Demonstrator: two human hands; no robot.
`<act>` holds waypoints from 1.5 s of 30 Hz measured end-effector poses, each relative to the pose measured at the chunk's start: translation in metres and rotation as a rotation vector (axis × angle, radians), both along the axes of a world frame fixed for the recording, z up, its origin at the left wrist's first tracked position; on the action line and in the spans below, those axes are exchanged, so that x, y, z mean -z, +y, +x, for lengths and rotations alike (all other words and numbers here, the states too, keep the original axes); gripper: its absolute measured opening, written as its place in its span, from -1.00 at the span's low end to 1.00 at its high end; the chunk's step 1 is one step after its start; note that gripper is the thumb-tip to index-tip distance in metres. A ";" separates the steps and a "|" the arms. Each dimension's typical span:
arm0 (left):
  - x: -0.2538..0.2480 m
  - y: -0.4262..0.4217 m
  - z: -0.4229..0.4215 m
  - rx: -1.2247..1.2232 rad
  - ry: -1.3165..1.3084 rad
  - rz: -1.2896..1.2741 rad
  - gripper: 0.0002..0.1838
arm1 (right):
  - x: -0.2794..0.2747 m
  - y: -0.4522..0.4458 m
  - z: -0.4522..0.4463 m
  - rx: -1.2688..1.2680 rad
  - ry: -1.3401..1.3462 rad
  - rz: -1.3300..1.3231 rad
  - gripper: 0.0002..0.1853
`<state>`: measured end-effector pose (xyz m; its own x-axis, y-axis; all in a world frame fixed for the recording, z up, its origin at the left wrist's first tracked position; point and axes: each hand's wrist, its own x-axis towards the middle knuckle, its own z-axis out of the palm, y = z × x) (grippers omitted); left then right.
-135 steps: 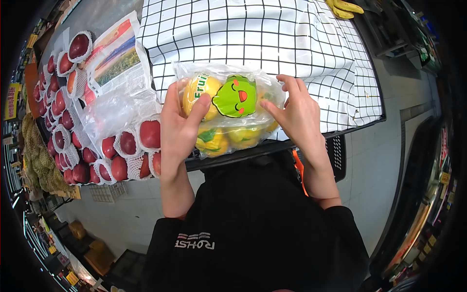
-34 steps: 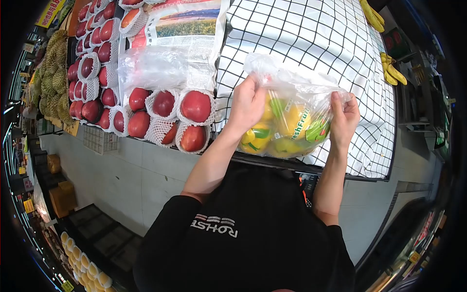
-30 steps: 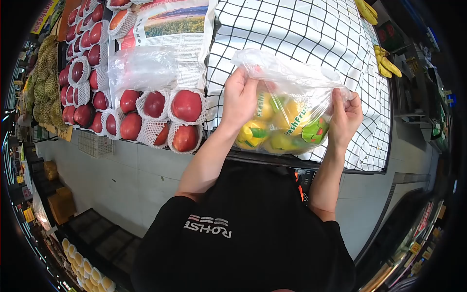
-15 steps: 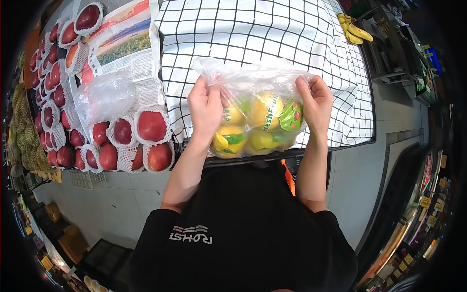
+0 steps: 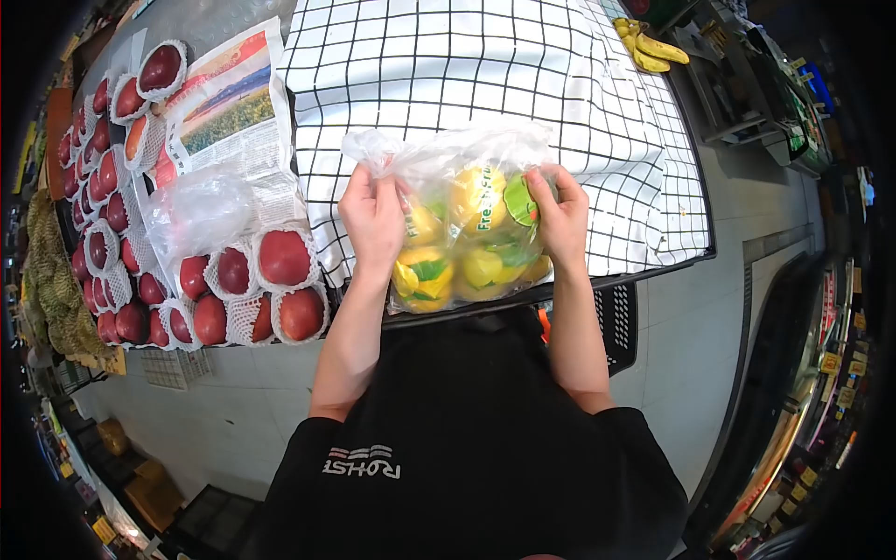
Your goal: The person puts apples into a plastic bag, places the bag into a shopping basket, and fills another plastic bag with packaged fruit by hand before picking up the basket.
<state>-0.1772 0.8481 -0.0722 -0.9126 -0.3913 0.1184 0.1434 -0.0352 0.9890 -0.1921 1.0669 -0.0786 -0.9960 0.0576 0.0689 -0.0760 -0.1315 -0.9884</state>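
Note:
A clear plastic bag (image 5: 474,224) printed "Fresh Fruit" stands at the front edge of the checked cloth (image 5: 420,56), its upper edge gathered and crumpled. Inside show several yellow fruits (image 5: 424,280) with green patches; their exact kind is blurred by the plastic. My left hand (image 5: 375,217) pinches the bag's upper left side between thumb and fingers. On the opposite side, my right hand (image 5: 564,217) grips the upper right edge, close to the green round print. Both hands are closed on the plastic.
Red apples (image 5: 284,258) in white foam nets fill the left side of the stand. Beside them lie a newspaper (image 5: 224,121) and a crumpled clear plastic bag (image 5: 201,215). Bananas (image 5: 658,49) sit at the far right corner. A black crate (image 5: 616,327) stands below the table edge.
My right hand has come in closer to my left, so the bag's upper edge is less stretched. The whole view has shifted slightly. Both hands keep their grip.

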 end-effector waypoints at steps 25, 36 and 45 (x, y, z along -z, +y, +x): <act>0.004 -0.010 0.048 -0.119 0.000 -0.134 -0.52 | 0.023 0.001 -0.009 0.146 -0.067 -0.089 -0.86; 0.056 -0.012 0.110 0.160 -0.019 -0.388 -0.04 | 0.021 -0.004 -0.001 0.196 -0.020 -0.111 -0.86; 0.059 -0.011 0.113 0.269 -0.138 -0.425 -0.10 | 0.026 -0.002 -0.001 0.207 -0.024 -0.077 -0.85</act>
